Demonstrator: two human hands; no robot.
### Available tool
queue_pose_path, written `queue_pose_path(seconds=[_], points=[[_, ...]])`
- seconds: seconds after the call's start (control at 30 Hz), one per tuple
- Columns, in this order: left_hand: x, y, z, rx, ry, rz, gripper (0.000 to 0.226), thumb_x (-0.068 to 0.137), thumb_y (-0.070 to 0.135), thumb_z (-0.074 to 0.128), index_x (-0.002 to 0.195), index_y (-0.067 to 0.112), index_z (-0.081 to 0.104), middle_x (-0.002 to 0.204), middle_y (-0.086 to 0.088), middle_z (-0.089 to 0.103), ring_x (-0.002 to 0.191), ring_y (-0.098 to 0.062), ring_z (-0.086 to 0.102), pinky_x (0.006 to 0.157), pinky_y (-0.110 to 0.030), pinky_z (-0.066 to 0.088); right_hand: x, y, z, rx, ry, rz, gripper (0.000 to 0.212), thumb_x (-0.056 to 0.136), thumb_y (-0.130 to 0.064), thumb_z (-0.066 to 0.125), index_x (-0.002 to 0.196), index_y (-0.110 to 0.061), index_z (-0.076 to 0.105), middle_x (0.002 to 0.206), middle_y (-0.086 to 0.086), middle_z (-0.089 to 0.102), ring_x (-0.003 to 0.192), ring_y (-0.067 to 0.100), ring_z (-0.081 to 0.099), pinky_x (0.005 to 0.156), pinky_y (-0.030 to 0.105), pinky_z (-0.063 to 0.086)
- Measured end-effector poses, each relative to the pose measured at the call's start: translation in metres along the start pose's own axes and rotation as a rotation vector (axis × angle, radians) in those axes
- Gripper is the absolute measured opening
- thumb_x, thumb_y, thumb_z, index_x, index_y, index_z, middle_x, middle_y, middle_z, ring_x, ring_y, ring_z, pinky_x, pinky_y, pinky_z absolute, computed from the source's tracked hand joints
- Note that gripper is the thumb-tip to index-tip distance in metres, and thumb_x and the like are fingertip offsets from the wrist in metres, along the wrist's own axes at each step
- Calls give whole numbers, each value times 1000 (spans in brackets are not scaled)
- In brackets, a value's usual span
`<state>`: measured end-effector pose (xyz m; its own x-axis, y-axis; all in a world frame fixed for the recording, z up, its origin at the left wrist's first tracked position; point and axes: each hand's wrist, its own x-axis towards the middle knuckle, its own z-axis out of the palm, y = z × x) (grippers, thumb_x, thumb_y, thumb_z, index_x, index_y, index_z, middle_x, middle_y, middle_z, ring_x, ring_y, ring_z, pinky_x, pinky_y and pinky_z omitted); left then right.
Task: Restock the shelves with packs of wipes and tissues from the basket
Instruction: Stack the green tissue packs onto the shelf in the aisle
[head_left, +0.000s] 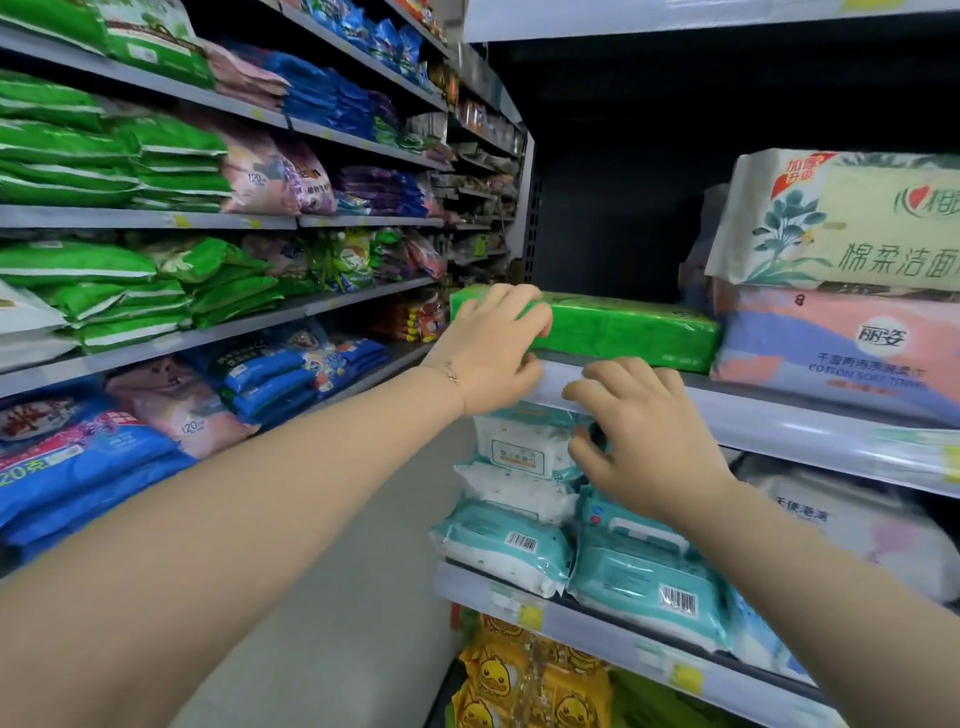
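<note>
Here, green pack (628, 327) on grey shelf (758, 413), pale aisle floor (358, 561)

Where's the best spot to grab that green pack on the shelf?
Grab the green pack by its free left end, from the front, where the left hand grips. It lies flat, and the pink towel pack blocks its right end.

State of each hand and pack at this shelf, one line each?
green pack: flat on the shelf, beside the pink pack.
left hand: grips green pack's left end.
right hand: loosely curled at shelf edge, holding nothing.
cream pack: stacked on pink pack.
</note>
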<state>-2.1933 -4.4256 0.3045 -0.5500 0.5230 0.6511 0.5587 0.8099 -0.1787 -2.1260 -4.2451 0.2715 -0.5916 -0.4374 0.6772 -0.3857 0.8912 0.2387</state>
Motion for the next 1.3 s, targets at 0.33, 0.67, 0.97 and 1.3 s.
queue_pose_path(seconds=[0.33,0.67,0.97,1.3], points=[[-161,-2,20,222,-308,-4,40,70,39,40,97,16,57,95,-5,59,84,-27,59,64,-36,42,-45,-81,65,144,-225,-46,34,72,-33,43,90,-14,65,88,5,62,84,31,58,69,39,44],[-264,16,109,-46,-731,-324,48,86,41,50,129,23,38,128,1,44,121,-21,44,91,-37,36,-115,-156,160,300,-564,-67,38,62,-30,57,94,-14,68,83,7,62,80,31,60,66,41,47],[-355,37,189,-149,-1146,-455,52,87,39,53,132,21,33,134,-4,41,124,-26,40,97,-44,38,-187,-192,213,485,-880,151,40,90,-37,50,127,-23,47,125,2,49,119,26,38,96,41,30],[-443,78,272,-107,-1439,-584,89,86,19,64,151,21,2,159,-9,0,143,-32,14,110,-52,25,-193,-214,244,581,-1120,228,49,92,-40,49,136,-20,40,138,6,39,129,30,30,105,47,27]])
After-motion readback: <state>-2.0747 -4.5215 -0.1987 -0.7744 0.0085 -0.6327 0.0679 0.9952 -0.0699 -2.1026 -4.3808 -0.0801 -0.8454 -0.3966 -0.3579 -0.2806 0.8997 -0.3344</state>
